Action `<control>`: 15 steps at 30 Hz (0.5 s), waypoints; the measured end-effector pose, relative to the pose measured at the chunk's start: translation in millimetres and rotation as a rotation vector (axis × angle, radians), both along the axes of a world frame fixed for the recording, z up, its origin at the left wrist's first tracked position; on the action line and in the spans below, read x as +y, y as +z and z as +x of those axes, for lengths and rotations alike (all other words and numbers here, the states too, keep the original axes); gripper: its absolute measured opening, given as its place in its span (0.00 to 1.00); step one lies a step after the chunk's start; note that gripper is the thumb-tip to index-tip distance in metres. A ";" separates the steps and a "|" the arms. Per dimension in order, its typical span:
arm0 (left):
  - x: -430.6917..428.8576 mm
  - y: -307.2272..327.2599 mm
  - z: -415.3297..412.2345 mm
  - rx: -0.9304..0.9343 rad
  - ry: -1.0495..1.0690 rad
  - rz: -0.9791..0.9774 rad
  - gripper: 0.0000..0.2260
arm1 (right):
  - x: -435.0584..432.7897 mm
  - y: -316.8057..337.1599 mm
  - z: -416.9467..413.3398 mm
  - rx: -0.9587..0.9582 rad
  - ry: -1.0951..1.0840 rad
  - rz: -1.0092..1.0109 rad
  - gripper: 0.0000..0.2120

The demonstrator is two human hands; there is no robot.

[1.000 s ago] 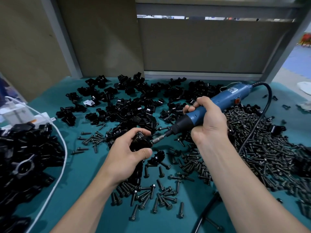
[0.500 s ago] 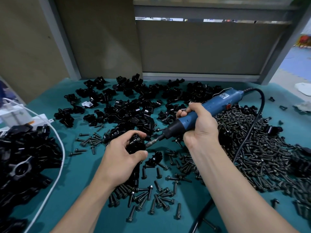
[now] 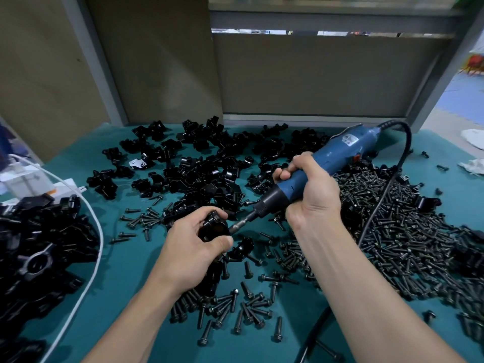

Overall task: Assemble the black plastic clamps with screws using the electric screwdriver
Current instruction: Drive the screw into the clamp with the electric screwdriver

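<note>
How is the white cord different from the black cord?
The white cord is pale and thin; the black cord is dark and thicker. The white cord lies on the left by a heap of black parts; the black cord leaves the blue screwdriver and crosses the screws on the right. Both curve over the green mat.

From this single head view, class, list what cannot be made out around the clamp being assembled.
Head view: tip of the bit and any screw there, hidden by the held clamp and left hand.
Head view: screwdriver label, too small to read.
Head view: black cable, cut off by the bottom edge.
</note>
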State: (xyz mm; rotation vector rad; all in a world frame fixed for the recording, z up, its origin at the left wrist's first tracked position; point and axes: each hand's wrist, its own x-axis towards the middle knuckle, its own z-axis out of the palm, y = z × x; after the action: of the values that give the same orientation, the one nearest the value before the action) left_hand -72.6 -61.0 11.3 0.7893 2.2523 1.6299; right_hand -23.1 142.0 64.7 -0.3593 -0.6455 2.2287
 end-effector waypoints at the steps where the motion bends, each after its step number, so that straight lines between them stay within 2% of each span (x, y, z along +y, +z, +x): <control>1: 0.2 0.5 0.2 -0.007 -0.003 0.013 0.18 | 0.1 1.4 0.0 0.012 0.004 0.019 0.12; 6: -0.3 1.0 -1.0 -0.092 -0.026 0.055 0.18 | -2.6 2.2 1.5 0.020 0.036 0.038 0.12; 12: -1.9 14.0 -4.8 -0.389 -0.109 0.162 0.14 | 6.3 5.3 14.4 0.041 0.228 -0.046 0.12; 15: -7.1 14.5 -11.9 -0.447 -0.033 0.227 0.15 | 25.9 11.9 24.4 0.040 0.221 -0.111 0.09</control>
State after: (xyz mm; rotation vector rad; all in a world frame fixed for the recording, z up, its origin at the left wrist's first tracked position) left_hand -84.5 -68.1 25.8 0.4452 1.7613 1.8490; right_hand 1.3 167.9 76.6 -0.3109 -0.5650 2.4828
